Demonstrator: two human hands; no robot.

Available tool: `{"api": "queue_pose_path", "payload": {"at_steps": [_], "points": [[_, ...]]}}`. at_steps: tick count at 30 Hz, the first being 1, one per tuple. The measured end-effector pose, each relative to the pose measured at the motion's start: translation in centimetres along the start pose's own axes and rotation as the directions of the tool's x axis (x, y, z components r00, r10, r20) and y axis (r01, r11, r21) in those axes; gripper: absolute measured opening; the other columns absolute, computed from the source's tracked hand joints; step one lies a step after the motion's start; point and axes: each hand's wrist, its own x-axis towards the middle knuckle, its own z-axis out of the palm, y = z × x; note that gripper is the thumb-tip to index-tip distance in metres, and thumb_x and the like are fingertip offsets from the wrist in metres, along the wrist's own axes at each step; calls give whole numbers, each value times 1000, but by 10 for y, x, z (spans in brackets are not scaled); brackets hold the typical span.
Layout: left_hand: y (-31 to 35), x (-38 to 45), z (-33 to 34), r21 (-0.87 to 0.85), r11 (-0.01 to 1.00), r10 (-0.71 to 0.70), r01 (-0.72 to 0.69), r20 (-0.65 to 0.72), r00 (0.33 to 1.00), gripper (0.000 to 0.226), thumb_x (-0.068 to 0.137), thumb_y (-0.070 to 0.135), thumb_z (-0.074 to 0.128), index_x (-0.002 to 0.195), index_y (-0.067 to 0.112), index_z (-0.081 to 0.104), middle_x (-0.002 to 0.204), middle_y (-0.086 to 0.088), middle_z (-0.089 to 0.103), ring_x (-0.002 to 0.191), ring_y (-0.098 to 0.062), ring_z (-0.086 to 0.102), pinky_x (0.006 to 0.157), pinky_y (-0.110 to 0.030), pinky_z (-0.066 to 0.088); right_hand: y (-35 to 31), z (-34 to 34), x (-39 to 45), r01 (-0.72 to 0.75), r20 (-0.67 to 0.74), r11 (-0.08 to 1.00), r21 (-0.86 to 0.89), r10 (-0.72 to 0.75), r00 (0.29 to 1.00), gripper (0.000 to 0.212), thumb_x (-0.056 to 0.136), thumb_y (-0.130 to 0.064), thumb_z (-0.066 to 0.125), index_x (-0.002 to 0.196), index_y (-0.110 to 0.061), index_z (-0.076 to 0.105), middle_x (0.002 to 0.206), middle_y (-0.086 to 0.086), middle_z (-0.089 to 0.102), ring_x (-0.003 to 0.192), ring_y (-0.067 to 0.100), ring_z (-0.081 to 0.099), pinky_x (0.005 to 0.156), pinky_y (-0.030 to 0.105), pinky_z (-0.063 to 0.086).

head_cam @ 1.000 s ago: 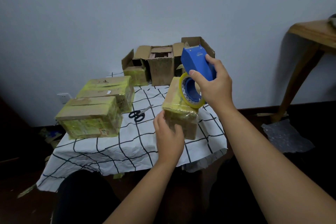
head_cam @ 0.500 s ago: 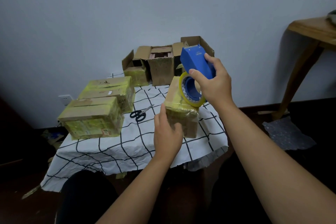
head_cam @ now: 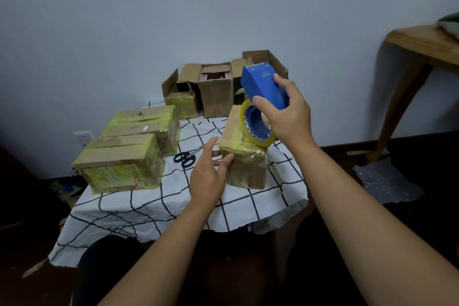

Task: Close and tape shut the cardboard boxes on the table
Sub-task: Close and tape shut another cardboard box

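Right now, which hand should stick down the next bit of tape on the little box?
Probably the right hand: it already grips the blue tape dispenser just above the small box. The left hand only touches the box's near corner, so it is better placed to steady it.

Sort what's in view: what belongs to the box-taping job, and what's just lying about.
For the job: tape dispenser in the right hand; small box under the left hand; open boxes; taped boxes.

Lying about: scissors, wooden table, plastic sheet.
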Motion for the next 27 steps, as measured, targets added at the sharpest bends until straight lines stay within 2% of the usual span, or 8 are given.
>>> {"api": "queue_pose_path", "payload": {"at_steps": [2, 5, 10, 14, 18, 22, 27], "points": [[0, -3, 2, 25, 999, 32, -32, -9, 999, 60, 95, 43, 60, 148, 42, 33, 116, 11, 62, 90, -4, 65, 76, -31, 52, 1, 0, 1, 6, -3, 1000, -6, -6, 1000, 63, 85, -43, 76, 139, -26, 50, 131, -3, 54, 113, 14, 55, 89, 34, 56], [-5, -9, 6, 79, 994, 82, -81, -2, 997, 58, 97, 39, 58, 150, 37, 34, 129, 7, 60, 105, -11, 64, 84, -39, 55, 2, 0, 1, 3, -4, 1000, 0, -3, 1000, 62, 84, -44, 76, 138, -27, 51, 130, -4, 54, 114, 15, 55, 90, 38, 56], [-3, -22, 9, 69, 997, 33, -36, 41, 999, 75, 97, 40, 58, 154, 40, 9, 145, 8, 51, 120, -10, 58, 91, -33, 51, 3, 1, 1, 0, -8, 1000, 1, 0, 1000, 63, 82, -47, 76, 138, -30, 52, 130, -4, 55, 114, 15, 56, 92, 38, 55], [0, -25, 14, -104, 991, -76, 85, 87, 993, 73, 97, 28, 59, 156, 33, 15, 151, 8, 44, 131, -10, 49, 101, -33, 48, 2, 0, 1, 2, -10, 1000, -8, -2, 1000, 63, 83, -46, 77, 138, -29, 52, 129, -4, 55, 112, 13, 55, 91, 35, 54], [1, -22, 11, -132, 981, -123, 141, 137, 983, 69, 97, 18, 55, 155, 32, 21, 150, 11, 41, 131, -8, 48, 86, -13, 41, 2, -1, 1, -1, -12, 1000, -10, 1, 1000, 63, 83, -46, 76, 138, -29, 51, 129, -5, 54, 112, 14, 55, 91, 36, 55], [0, -20, 6, -159, 973, -132, 165, 201, 971, 81, 96, 18, 54, 157, 33, 3, 152, 15, 38, 134, -7, 45, 90, -19, 39, 0, 0, 0, -4, -9, 1000, -13, 4, 1000, 63, 83, -46, 77, 138, -29, 52, 130, -5, 54, 114, 14, 55, 92, 37, 54], [6, -20, 2, -240, 949, -148, 204, 232, 961, 73, 97, 14, 53, 155, 38, 17, 138, 27, 39, 131, -5, 46, 98, -24, 43, -1, 1, 0, 2, -4, 1000, -14, -2, 1000, 63, 83, -44, 77, 139, -29, 51, 129, -7, 53, 113, 13, 54, 92, 36, 54]]}}
